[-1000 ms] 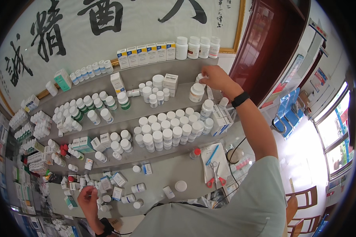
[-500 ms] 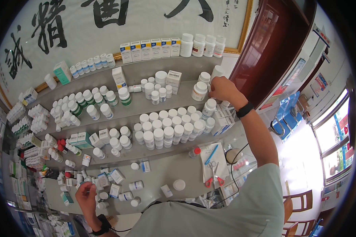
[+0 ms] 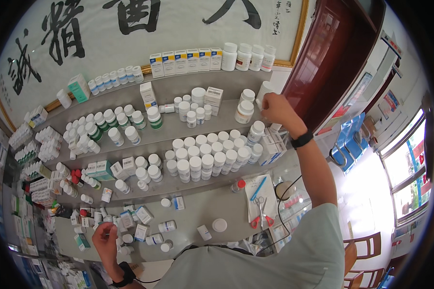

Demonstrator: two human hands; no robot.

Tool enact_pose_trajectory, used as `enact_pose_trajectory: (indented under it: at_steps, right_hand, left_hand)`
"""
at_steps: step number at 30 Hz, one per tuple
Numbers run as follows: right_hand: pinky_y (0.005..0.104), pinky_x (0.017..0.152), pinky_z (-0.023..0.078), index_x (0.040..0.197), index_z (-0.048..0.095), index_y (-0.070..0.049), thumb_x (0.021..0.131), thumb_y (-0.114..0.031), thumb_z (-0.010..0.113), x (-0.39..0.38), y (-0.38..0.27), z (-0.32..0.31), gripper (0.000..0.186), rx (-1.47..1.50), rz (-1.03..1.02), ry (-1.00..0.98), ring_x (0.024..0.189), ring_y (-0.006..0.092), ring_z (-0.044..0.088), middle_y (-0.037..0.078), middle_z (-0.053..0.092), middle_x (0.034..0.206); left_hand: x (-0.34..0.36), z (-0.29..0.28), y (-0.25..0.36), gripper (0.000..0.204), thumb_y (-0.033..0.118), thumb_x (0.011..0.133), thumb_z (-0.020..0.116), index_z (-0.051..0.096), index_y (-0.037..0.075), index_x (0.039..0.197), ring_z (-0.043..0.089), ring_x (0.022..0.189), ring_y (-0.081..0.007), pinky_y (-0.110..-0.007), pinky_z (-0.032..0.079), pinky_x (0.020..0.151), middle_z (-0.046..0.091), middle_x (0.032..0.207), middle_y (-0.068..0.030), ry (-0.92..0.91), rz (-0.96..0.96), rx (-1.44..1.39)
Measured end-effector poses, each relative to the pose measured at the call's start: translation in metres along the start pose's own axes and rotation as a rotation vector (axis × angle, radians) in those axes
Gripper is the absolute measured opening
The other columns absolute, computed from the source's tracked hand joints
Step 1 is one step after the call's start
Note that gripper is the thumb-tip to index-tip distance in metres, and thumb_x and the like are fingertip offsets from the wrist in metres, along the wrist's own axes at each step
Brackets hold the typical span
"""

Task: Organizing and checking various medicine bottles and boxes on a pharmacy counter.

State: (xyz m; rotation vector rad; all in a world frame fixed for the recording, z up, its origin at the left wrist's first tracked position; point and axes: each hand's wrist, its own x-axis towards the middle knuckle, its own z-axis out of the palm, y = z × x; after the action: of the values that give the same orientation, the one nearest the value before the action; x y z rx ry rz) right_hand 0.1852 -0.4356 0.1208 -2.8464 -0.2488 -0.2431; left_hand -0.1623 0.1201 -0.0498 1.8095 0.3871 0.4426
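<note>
My right hand (image 3: 275,108) is at the right end of the middle shelf, fingers curled on a white bottle (image 3: 264,90) that is partly hidden by them. Just left of it stand two wide white bottles (image 3: 244,111). My left hand (image 3: 106,237) is low at the left, fingers curled above the counter; whatever they might hold is hidden. Near it lie small boxes (image 3: 141,216) and white bottles (image 3: 167,225).
Stepped shelves (image 3: 207,82) carry rows of pill bottles and cartons under framed calligraphy (image 3: 144,19). The counter (image 3: 188,216) holds red scissors (image 3: 267,220), papers and a red-lidded jar (image 3: 237,185). A cable, red door (image 3: 318,58), blue seats (image 3: 347,139) and wooden chairs are to the right.
My right hand has moved from the wide bottles a little right and down; a white bottle now shows upright-leaning behind its fingers. My left hand has shifted slightly left and up.
</note>
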Motion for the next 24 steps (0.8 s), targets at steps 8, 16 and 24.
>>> enact_pose_trajectory:
  at_steps: [8,16,24]
  right_hand:
    - [0.0451,0.069,0.055,0.08,0.068,-0.004,0.076,-0.01,0.07,-0.024,-0.058,-0.032,0.008,0.254,-0.284,0.102,0.077,0.0362,0.07,0.016,0.07,0.079]
    - [0.046,0.071,0.056,0.081,0.07,-0.007,0.077,-0.015,0.071,0.007,-0.076,0.013,0.009,0.068,-0.282,0.097,0.081,0.035,0.07,0.013,0.071,0.081]
    - [0.0442,0.075,0.055,0.088,0.074,-0.007,0.081,-0.026,0.075,0.009,-0.038,-0.007,0.02,0.099,-0.202,0.135,0.087,0.0332,0.069,0.015,0.071,0.093]
  left_hand:
    - [0.002,0.001,0.003,0.018,0.01,0.092,0.075,0.069,0.0,0.106,0.06,0.073,-0.0089,-0.025,0.05,0.062,0.069,0.088,-0.0027,0.0,-0.006,0.045]
    - [0.003,0.008,0.006,0.019,0.009,0.091,0.076,0.069,-0.001,0.106,0.061,0.073,-0.0096,-0.025,0.051,0.062,0.069,0.087,-0.0038,-0.019,-0.013,0.023]
    - [-0.004,-0.007,-0.005,0.02,0.015,0.093,0.077,0.07,0.001,0.105,0.061,0.073,-0.009,-0.025,0.051,0.061,0.069,0.088,-0.0032,0.032,-0.003,0.024]
